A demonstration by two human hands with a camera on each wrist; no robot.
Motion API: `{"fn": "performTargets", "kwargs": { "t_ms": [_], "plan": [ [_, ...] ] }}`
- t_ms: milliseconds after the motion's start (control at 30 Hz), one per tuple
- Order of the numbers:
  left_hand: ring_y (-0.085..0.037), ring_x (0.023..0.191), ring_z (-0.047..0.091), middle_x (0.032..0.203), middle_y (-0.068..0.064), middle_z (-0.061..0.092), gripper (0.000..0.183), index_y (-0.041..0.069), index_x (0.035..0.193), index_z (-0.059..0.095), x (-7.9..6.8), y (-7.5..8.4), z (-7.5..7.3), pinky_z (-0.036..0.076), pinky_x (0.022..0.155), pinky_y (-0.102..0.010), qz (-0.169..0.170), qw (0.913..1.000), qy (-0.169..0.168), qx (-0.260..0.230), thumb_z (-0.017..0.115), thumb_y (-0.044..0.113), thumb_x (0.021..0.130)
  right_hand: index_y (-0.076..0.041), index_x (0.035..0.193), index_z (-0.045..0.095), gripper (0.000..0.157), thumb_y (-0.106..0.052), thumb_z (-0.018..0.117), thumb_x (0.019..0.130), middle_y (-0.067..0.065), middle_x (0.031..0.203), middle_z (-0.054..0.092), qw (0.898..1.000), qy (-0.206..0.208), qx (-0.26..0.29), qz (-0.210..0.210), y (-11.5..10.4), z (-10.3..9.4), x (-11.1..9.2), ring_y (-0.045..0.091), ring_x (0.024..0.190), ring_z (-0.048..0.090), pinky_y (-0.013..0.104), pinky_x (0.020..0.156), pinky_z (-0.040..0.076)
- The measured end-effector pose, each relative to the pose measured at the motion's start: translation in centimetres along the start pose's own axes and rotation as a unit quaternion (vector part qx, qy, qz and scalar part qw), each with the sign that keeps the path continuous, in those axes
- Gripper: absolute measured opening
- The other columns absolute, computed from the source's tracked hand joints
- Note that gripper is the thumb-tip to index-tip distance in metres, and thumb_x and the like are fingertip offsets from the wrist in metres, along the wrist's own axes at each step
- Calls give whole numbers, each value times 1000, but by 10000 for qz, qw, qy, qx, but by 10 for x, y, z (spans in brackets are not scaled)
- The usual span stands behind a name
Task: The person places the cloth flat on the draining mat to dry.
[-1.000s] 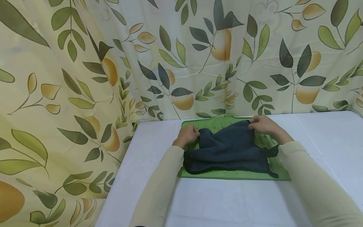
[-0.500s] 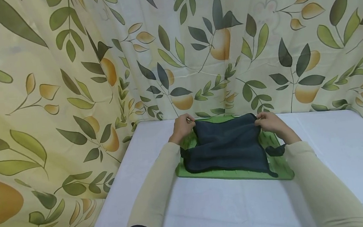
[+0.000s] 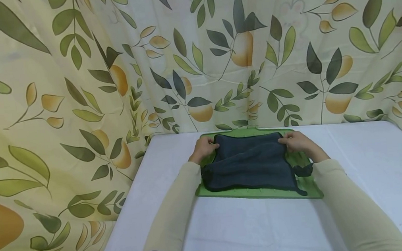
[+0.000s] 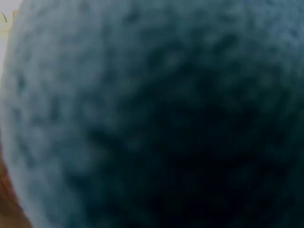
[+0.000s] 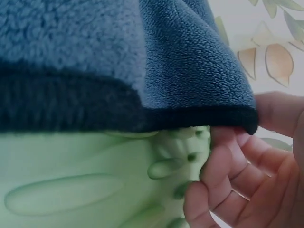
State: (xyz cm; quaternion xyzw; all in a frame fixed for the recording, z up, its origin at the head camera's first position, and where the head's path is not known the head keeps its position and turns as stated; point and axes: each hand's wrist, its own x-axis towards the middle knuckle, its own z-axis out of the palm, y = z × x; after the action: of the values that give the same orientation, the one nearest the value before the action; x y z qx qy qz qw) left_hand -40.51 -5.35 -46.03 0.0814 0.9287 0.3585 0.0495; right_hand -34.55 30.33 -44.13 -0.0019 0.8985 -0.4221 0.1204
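A dark blue microfibre cloth [image 3: 249, 165] with black edging lies over a green ribbed mat [image 3: 253, 192], a slanting fold across its middle. My left hand [image 3: 203, 147] pinches its far left corner. At the far right corner, my right hand [image 3: 297, 141] pinches the edge between thumb and fingers. In the right wrist view, the cloth's fleecy pile [image 5: 194, 61] shows close up, its bound corner held at the fingertips above the mat's raised ovals [image 5: 61, 192]. Blurred cloth [image 4: 95, 95] fills nearly all of the left wrist view, hiding most of that hand.
The mat lies near the far edge of a table with a white cover [image 3: 239, 230]. Behind and to the left hangs a curtain [image 3: 179, 35] printed with leaves and fruit. A small dark piece [image 3: 303, 170] sits by the right sleeve cuff.
The bunched far part of the cloth has been pulled out straighter between both hands. Its far edge rose over the mat's back edge, then came down a little lower and nearer.
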Motion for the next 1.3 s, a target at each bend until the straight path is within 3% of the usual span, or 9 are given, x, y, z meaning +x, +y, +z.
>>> {"fn": "performTargets", "kwargs": {
  "t_ms": [133,267,367,700,833,1000,1100,1200,1300],
  "plan": [
    [-13,56,39,65,2,42,37,9,72,54,2,-1,-2,34,55,-26,56,9999,145,-26,68,28,100,3,101,58,30,-26,50,108,-3,68,53,9992,336,-182,-69,2,0,2,18,69,54,34,66,46],
    [-15,72,58,83,-2,65,20,8,96,74,2,2,-8,47,66,-29,51,9987,473,-170,68,26,99,6,109,60,31,-24,53,106,-5,66,55,9978,626,-111,-165,0,-2,4,18,68,56,36,67,47],
    [-23,88,68,102,-7,74,22,9,111,76,3,6,-13,54,78,-36,21,9972,719,-224,68,26,100,5,110,60,31,-24,55,105,-8,65,53,9964,822,-13,-208,-3,-6,4,16,67,55,35,66,46],
    [-24,87,69,101,-5,74,20,14,112,75,4,13,-16,54,77,-40,-199,9919,1212,-330,67,28,100,7,122,60,40,-29,53,105,15,95,65,9933,1114,-258,-194,-5,-5,10,23,78,60,35,68,48],
    [-25,90,70,102,-5,75,19,14,112,74,3,11,-11,55,80,-42,-307,9930,1109,-250,67,27,100,6,120,61,40,-31,53,105,19,103,66,9934,1041,-472,-133,1,-1,12,25,83,60,33,70,46],
    [-27,96,71,107,-6,77,22,13,114,74,2,4,-6,55,84,-43,-517,9952,828,-114,69,28,99,-4,92,64,33,-32,54,105,0,74,59,9973,630,-356,152,11,1,15,18,68,50,32,63,41],
    [-23,88,70,101,-5,76,23,13,113,75,2,-4,-4,54,76,-38,-587,9963,634,28,71,30,98,-11,73,60,39,-34,54,105,-6,62,52,9989,287,-208,297,16,1,15,14,58,44,30,57,37],
    [-18,66,57,74,0,62,20,13,87,71,5,-11,-4,44,60,-31,-632,9973,364,133,72,31,97,-13,66,59,44,-33,54,105,-7,56,48,9993,123,-150,305,17,0,13,11,52,39,28,52,35],
    [-15,55,38,59,4,36,42,16,64,50,8,-14,-5,32,53,-29,-651,9976,186,143,73,29,96,-12,65,60,42,-30,55,103,-6,55,48,9992,201,-245,240,17,-1,12,11,51,39,29,51,35]
  ]
}}
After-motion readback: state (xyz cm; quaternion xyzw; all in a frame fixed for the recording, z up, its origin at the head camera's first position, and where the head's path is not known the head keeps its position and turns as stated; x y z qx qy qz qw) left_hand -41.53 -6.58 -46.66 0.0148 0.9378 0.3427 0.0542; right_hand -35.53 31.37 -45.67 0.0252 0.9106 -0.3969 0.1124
